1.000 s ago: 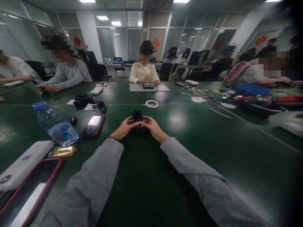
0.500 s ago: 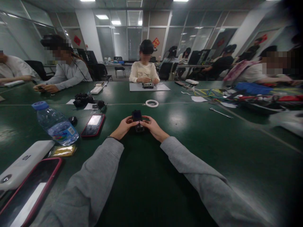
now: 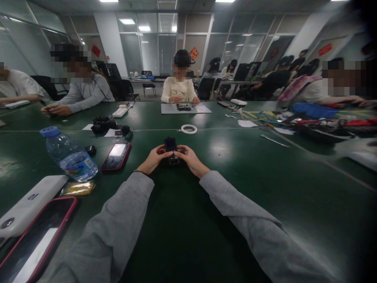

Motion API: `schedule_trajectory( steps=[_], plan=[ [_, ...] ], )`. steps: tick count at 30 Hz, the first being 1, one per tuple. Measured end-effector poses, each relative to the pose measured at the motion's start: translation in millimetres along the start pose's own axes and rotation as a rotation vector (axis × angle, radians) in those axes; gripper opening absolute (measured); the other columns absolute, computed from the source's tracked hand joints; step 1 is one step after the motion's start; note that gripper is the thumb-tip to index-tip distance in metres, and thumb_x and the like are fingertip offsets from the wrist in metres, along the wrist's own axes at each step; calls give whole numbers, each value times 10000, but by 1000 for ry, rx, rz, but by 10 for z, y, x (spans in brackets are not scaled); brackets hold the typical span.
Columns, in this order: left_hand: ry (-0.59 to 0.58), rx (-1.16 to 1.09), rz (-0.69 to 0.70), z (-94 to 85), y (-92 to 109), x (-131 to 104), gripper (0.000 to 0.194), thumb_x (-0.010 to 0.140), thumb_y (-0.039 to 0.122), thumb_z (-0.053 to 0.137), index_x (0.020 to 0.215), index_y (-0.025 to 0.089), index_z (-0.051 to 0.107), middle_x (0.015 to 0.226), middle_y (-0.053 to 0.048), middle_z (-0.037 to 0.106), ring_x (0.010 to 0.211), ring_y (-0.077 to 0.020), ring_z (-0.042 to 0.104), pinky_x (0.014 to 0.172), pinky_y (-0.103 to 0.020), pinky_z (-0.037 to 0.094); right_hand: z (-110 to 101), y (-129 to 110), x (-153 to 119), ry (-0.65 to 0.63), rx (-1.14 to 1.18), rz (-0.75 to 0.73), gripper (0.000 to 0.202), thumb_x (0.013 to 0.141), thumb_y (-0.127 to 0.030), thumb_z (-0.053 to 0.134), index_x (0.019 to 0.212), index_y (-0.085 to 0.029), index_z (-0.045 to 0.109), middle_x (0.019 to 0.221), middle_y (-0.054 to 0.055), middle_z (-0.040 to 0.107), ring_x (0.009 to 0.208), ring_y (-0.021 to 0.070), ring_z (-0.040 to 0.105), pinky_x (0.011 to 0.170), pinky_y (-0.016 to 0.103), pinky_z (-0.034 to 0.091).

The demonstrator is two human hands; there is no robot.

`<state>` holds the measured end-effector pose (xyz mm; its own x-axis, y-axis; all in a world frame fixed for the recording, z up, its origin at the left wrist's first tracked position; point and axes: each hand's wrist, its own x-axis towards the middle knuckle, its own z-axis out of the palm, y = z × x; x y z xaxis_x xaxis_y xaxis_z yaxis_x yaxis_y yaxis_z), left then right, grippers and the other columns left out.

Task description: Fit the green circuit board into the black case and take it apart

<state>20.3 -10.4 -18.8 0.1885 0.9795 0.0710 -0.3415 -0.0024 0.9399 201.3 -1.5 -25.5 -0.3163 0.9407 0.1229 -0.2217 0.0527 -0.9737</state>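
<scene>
A small black boxy device (image 3: 171, 144) with a dark screen-like upper face is held between my two hands above the green table (image 3: 182, 220). My left hand (image 3: 152, 158) closes on its left side, the thumb lying across the front. On the other side my right hand (image 3: 192, 159) grips it too, and the thumb tips nearly meet at its middle. Small light details show on the lower part, too small to make out. Beyond the device lies a white ring (image 3: 189, 125), apart from my fingers. To the left rests a red-edged phone (image 3: 116, 156).
At left stand a tilted-looking water bottle (image 3: 70, 157), a yellow packet (image 3: 78, 188), a white device (image 3: 32, 202) and a larger red-edged phone (image 3: 38, 236). A wrench (image 3: 275, 141) and tangled cables (image 3: 265, 116) lie right. A person (image 3: 178, 90) sits opposite at a grey mat (image 3: 167, 110).
My hands and the black device stay almost still. Across the table, the person's hands have drawn slightly apart around the object on the mat.
</scene>
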Motion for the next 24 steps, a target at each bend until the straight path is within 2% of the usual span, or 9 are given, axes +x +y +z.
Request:
schedule_trajectory(
  steps=[3, 6, 9, 11, 15, 21, 24],
  plan=[
    [7, -84, -53, 6, 9, 18, 504, 677, 209, 752, 1142, 124, 579, 992, -85, 654, 886, -148, 606, 894, -321, 420, 7, -11, 3, 17, 41, 1, 533, 651, -364, 794, 1065, -183, 511, 953, 40, 626, 899, 168, 601, 851, 322, 463],
    [17, -181, -101, 7, 15, 44, 406, 766, 409, 661, 1052, 124, 620, 934, -75, 664, 838, -140, 610, 848, -288, 440, 54, -28, -12, 51, 78, 13, 526, 635, -361, 804, 1035, -186, 511, 916, 19, 615, 846, 146, 594, 794, 284, 468],
    [-2, -254, -193, 31, 42, 37, 613, 781, 658, 473, 1006, 113, 644, 946, -114, 680, 907, -193, 623, 847, -312, 455, 153, -42, -47, 61, 105, 56, 529, 639, -383, 797, 1037, -198, 503, 902, 8, 607, 806, 139, 590, 759, 275, 473],
    [-35, -293, -279, 59, 68, 15, 728, 761, 737, 382, 1043, 118, 641, 983, -135, 687, 970, -237, 622, 863, -357, 460, 229, -40, -70, 21, 95, 60, 512, 648, -398, 786, 1031, -202, 508, 936, 17, 604, 839, 148, 591, 783, 284, 476],
    [-33, -328, -319, 95, 84, -7, 720, 778, 733, 345, 1101, 156, 628, 1002, -120, 697, 1009, -254, 622, 876, -389, 466, 331, 9, -86, -25, 21, 1, 468, 672, -426, 757, 1000, -194, 517, 1013, 41, 588, 955, 170, 571, 868, 308, 464],
    [-8, -323, -314, 67, 25, 23, 703, 775, 732, 358, 1071, 161, 643, 995, -120, 696, 1023, -254, 617, 892, -381, 470, 440, 116, -125, 84, -250, -155, 397, 843, -490, 573, 1105, -210, 470, 1117, 59, 560, 1074, 177, 525, 974, 348, 404],
    [-13, -326, -321, 54, 2, 32, 708, 767, 736, 371, 1064, 154, 642, 997, -123, 692, 1018, -248, 617, 903, -371, 468, 508, 106, -191, 106, -417, -263, 414, 882, -488, 529, 1176, -211, 442, 1180, 77, 532, 1089, 193, 519, 987, 363, 394]
  ],
)
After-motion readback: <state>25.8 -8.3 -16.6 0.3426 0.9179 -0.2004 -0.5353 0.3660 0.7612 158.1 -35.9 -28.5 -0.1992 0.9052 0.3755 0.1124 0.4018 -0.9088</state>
